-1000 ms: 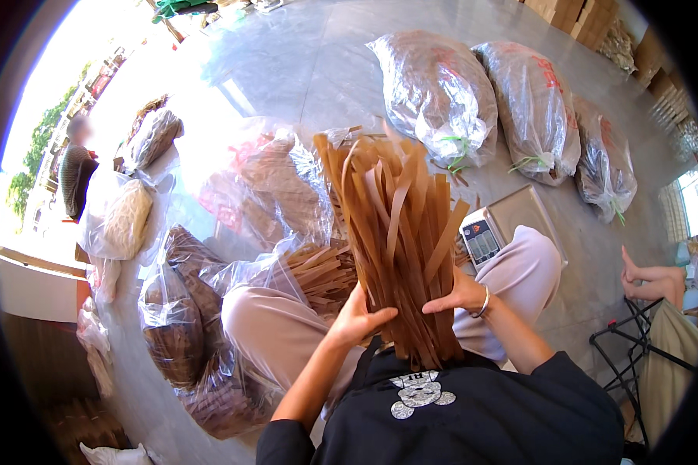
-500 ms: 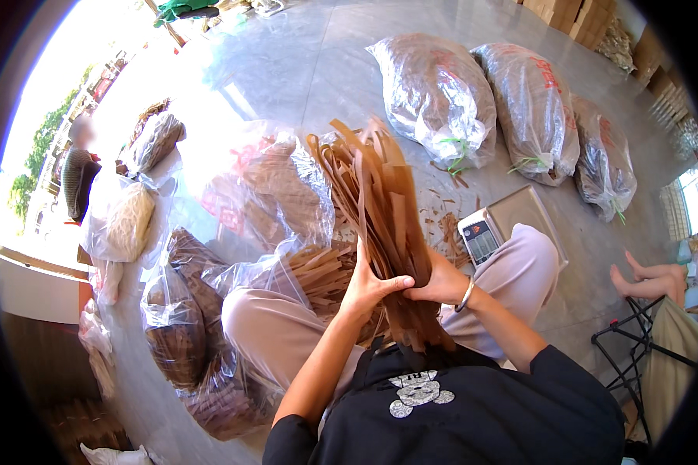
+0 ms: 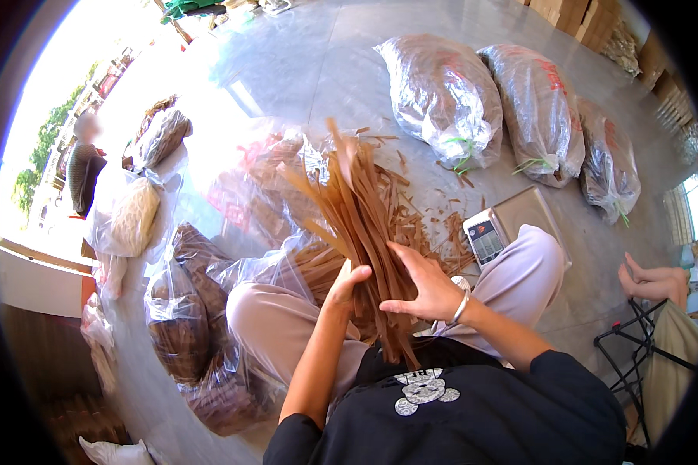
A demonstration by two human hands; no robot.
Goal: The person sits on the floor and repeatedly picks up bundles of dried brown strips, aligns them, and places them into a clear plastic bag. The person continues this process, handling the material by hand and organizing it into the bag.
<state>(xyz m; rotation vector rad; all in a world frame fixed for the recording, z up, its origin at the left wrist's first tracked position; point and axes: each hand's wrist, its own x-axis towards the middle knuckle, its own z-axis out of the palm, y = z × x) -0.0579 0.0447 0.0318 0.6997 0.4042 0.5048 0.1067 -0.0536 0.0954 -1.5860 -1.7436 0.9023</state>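
Note:
I hold a loose upright bundle of long brown, flat strips (image 3: 364,209) above my lap. My left hand (image 3: 341,291) is closed round its left side, thumb showing and the other fingers hidden. My right hand (image 3: 430,287), with a bracelet at the wrist, lies against its right side, thumb and forefinger stretched apart. Behind the bundle, more strips (image 3: 415,221) are heaped among clear plastic bags (image 3: 264,178). A metal-topped scale (image 3: 488,244) with a keypad is by my right knee.
Three stuffed bags (image 3: 442,101) lie at back right. Filled bags (image 3: 178,325) line my left. A person (image 3: 85,170) is at far left. Someone's bare legs (image 3: 655,283) show at right beside a folding chair (image 3: 651,341). Cardboard boxes (image 3: 589,23) stand behind.
The bundle has narrowed, tipped and fanned out leftward at the top. My left hand has moved left, and my right hand has loosened, its fingers stretching out along the strips.

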